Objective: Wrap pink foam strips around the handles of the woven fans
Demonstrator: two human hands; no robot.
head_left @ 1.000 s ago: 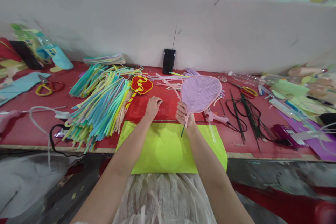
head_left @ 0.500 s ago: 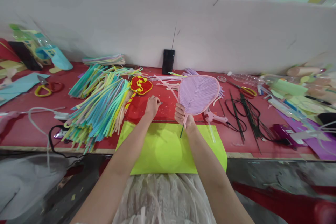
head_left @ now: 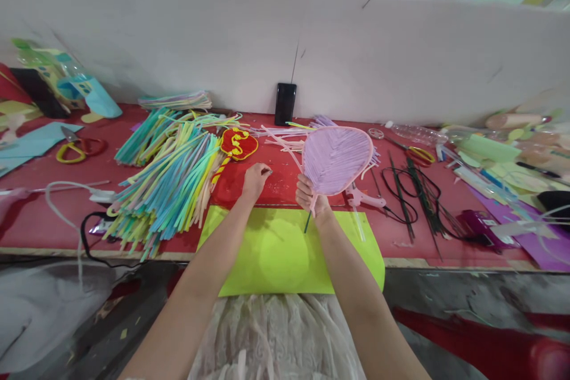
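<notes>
My right hand (head_left: pixel 312 196) is closed around the handle of a fan (head_left: pixel 337 159) made of lilac pipe cleaners with a pink rim. A dark green stem end pokes out below the fist, and a pink strand sticks up to the left of the fan. Over a red sheet (head_left: pixel 285 181), my left hand (head_left: pixel 257 180) has its fingertips pinched together; whatever is between them is too small to name. Just beyond it lies a small red fan (head_left: pixel 240 145) with yellow trim and a twisted yellow handle. Beneath my forearms is a lime-yellow sheet (head_left: pixel 285 249).
A big heap of pastel pipe cleaners (head_left: pixel 164 175) lies left of my hands. A black phone (head_left: pixel 285 104) leans on the wall. To the right are a pink glue gun (head_left: pixel 366 199), green stems (head_left: pixel 423 196) with a black cable, and scissors (head_left: pixel 420 156). More scissors (head_left: pixel 73 145) lie left.
My left hand has shifted slightly to the left and away from me, still pinched. The right hand and the lilac fan stay almost in place.
</notes>
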